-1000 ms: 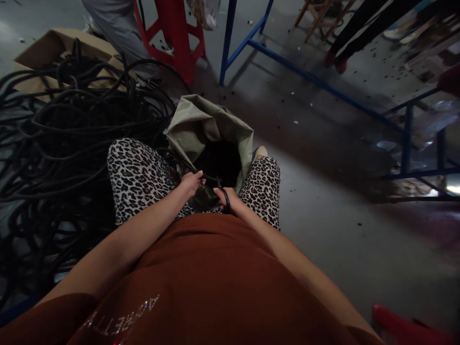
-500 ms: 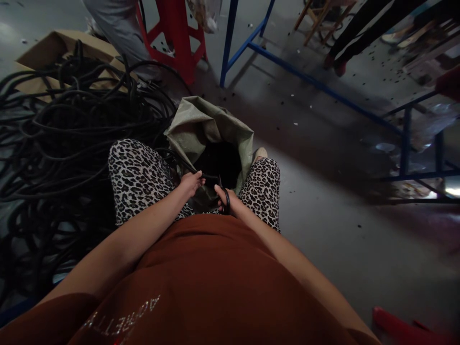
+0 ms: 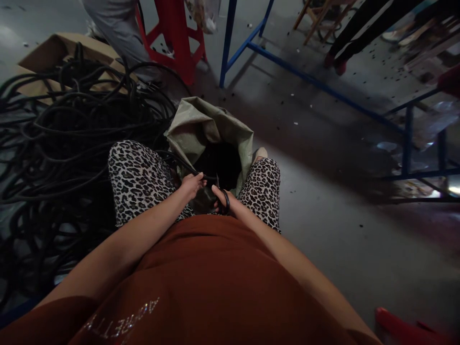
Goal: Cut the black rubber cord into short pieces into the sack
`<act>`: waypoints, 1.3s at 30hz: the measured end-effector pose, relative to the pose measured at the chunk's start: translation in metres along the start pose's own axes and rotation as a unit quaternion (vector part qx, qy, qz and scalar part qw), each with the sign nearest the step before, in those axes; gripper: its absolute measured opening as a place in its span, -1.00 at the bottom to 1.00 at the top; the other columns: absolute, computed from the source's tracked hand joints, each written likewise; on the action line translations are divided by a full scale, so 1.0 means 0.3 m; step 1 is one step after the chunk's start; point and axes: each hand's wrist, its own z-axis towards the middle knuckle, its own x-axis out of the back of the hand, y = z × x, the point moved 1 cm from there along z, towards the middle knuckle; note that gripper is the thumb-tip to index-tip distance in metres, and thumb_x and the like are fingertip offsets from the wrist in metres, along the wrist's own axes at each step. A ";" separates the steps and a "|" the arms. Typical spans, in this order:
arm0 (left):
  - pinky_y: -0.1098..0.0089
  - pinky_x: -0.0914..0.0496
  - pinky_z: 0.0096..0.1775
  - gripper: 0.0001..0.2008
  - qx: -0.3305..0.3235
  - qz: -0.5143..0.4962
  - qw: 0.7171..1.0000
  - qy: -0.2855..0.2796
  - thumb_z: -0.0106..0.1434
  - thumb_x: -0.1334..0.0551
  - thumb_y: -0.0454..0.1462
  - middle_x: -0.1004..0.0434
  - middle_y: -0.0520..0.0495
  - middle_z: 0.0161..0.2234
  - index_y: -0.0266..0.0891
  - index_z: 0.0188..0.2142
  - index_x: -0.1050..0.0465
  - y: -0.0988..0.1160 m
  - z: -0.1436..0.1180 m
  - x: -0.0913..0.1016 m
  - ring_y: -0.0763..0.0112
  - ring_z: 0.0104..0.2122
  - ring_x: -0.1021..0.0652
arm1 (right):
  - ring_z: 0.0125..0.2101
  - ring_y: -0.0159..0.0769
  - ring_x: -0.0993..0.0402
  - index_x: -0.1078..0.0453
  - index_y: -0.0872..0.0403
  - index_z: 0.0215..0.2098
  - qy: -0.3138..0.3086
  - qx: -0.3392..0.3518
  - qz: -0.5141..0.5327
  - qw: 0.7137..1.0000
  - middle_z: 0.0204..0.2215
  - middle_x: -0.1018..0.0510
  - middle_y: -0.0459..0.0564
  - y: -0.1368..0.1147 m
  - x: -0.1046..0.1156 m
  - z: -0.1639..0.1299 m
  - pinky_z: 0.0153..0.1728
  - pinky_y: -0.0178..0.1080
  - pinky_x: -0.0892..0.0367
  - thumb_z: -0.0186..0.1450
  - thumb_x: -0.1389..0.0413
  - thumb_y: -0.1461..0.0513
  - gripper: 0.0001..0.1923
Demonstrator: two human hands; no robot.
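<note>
- The left hand (image 3: 190,184) has its fingers curled around a black cable (image 3: 181,165), pinching it near its end.
- From those fingers the cable runs away up and to the left, over the left knee, toward the cable pile (image 3: 64,139); its free end points right, toward the scissors (image 3: 223,199).
- The right hand (image 3: 228,201) grips the scissors, fingers through the handle loops; I cannot tell how far the blades gape.
- The two hands sit just beside each other, above the sack (image 3: 201,129) between the knees.
- Both forearms angle inward, wrists low over the lap.
</note>
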 end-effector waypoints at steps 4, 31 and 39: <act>0.49 -0.37 -0.47 -0.85 0.002 0.000 1.000 -0.003 0.19 -0.21 -0.44 -0.40 0.01 -0.61 -0.31 -0.47 -0.28 -0.003 -0.012 -0.004 0.52 -0.62 -0.46 | -0.76 -0.44 -0.35 -0.33 0.19 -0.12 0.003 -0.002 -0.009 1.000 -0.67 -0.39 -0.10 -0.009 -0.002 -0.005 -0.80 -0.47 -0.13 0.30 0.11 -0.19 -0.38; 0.45 -0.41 -0.46 -0.81 0.020 -0.024 0.999 -0.015 0.15 -0.28 -0.40 -0.40 -0.01 -0.59 -0.29 -0.46 -0.25 -0.019 0.000 -0.005 0.47 -0.59 -0.50 | -0.85 -0.49 -0.23 -0.32 0.18 -0.32 0.076 0.019 -0.015 0.997 -0.76 -0.28 -0.20 -0.007 0.001 0.010 -0.82 -0.47 -0.13 0.34 0.00 0.00 -0.62; 0.40 -0.45 -0.44 -0.77 0.031 -0.031 0.999 0.007 0.15 -0.29 -0.33 -0.36 0.04 -0.60 -0.25 -0.43 -0.19 -0.010 0.042 0.019 0.45 -0.58 -0.50 | -0.84 -0.47 -0.25 -0.31 0.17 -0.42 0.090 0.023 -0.061 0.994 -0.75 -0.28 -0.19 0.007 0.009 0.025 -0.82 -0.46 -0.11 0.34 0.01 0.05 -0.64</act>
